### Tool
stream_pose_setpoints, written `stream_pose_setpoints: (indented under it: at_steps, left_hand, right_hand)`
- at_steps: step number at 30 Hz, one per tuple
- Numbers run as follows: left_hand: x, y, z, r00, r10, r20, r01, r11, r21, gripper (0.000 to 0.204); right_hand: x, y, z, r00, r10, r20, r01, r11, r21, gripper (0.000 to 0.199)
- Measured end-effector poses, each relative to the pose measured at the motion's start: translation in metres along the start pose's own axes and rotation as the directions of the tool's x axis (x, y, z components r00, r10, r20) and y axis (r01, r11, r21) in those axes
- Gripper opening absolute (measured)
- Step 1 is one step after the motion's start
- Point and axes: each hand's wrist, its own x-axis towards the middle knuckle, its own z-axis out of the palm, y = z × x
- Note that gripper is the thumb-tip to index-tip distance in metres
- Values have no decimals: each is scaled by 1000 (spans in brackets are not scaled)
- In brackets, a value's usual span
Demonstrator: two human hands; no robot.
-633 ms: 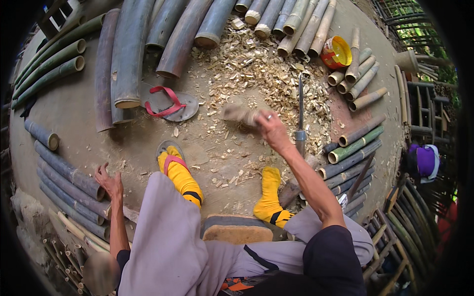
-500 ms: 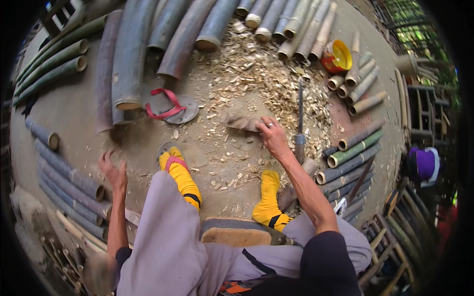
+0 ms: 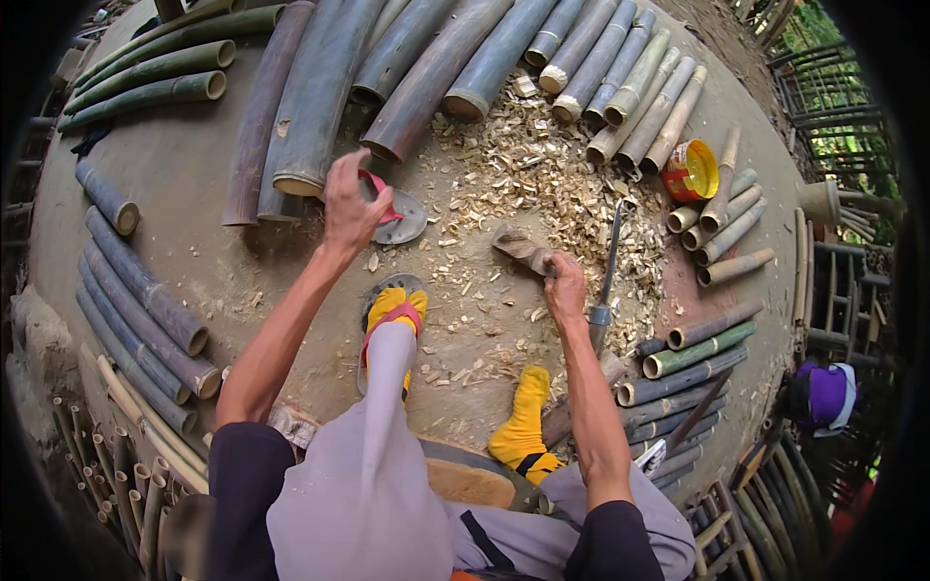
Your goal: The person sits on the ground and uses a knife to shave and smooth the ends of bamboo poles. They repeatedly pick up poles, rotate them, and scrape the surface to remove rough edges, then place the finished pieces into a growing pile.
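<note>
My left hand (image 3: pixel 351 208) is raised in front of the large bamboo ends, fingers apart, with nothing in it. From this view it overlaps the edge of a grey flip-flop (image 3: pixel 411 226) with a red strap; whether it touches the strap I cannot tell. Right of centre, my right hand (image 3: pixel 567 290) grips one end of a short, rough brown piece of wood (image 3: pixel 521 249), held low above the ground. Just right of that hand is a long narrow blade (image 3: pixel 612 257) with a metal collar, its point towards the wood chips (image 3: pixel 562 184).
Thick bamboo poles (image 3: pixel 320 107) line the far side. More bamboo lengths (image 3: pixel 145 290) lie at left, and others (image 3: pixel 688 363) at right. A yellow-red tub (image 3: pixel 691 172) stands among them. My yellow-socked feet (image 3: pixel 523 412) are close by, one in a flip-flop. A wooden block (image 3: pixel 470 484) lies between my legs.
My left hand has swung up and right, from beside the left bamboo lengths to the loose flip-flop. My right hand still holds the wood piece, now tilted differently. The whole view has shifted.
</note>
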Motion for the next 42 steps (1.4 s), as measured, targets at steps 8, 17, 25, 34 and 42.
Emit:
stream_pose_setpoints:
  at_steps: [8, 17, 25, 34, 42]
  left_hand:
    - [66, -15, 67, 881, -409, 239, 340, 897, 282, 89]
    - [52, -58, 69, 809, -540, 233, 584, 785, -208, 81]
    - [5, -17, 76, 951, -282, -124, 287, 958, 24, 77]
    - [-31, -12, 52, 983, -111, -145, 103, 993, -63, 67]
    - [-75, -55, -25, 718, -549, -427, 539, 827, -157, 58]
  right_hand:
    - [1, 5, 2, 999, 37, -20, -38, 999, -32, 30]
    - [-2, 14, 6, 997, -43, -68, 43, 999, 2, 33]
    - [-4, 5, 0, 999, 30, -25, -30, 999, 14, 33]
    - [-4, 14, 6, 998, 65, -15, -65, 998, 16, 36]
    - [-4, 18, 10, 997, 79, -17, -79, 997, 24, 37]
